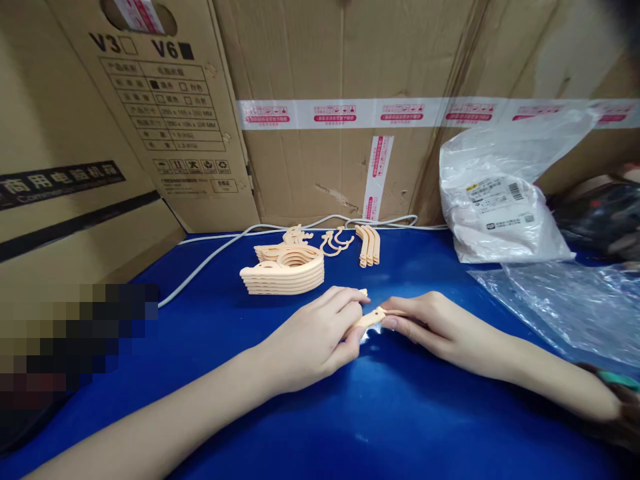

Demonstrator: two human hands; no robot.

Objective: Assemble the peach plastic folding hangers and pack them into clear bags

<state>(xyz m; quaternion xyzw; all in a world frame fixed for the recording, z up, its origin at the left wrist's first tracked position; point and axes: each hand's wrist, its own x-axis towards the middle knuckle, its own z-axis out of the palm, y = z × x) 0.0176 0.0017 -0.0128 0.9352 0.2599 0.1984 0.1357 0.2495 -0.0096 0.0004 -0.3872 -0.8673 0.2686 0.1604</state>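
Note:
Above the middle of the blue table, my left hand is closed round a peach plastic hanger arm, its thumb below and fingers over it. My right hand pinches a thin peach hanger piece between thumb and fingers, and its end meets the arm. How the two pieces fit together is hidden by the fingers. Beyond my left hand lies a neat stack of folded hangers. Behind it are loose hanger hooks and a small pile of hooks. Several curved hanger arms lie side by side to their right.
Cardboard boxes wall off the back and left of the blue table. A white cable runs along the back. At right sit a labelled white plastic bag and a clear plastic sheet. A blurred patch covers the left edge.

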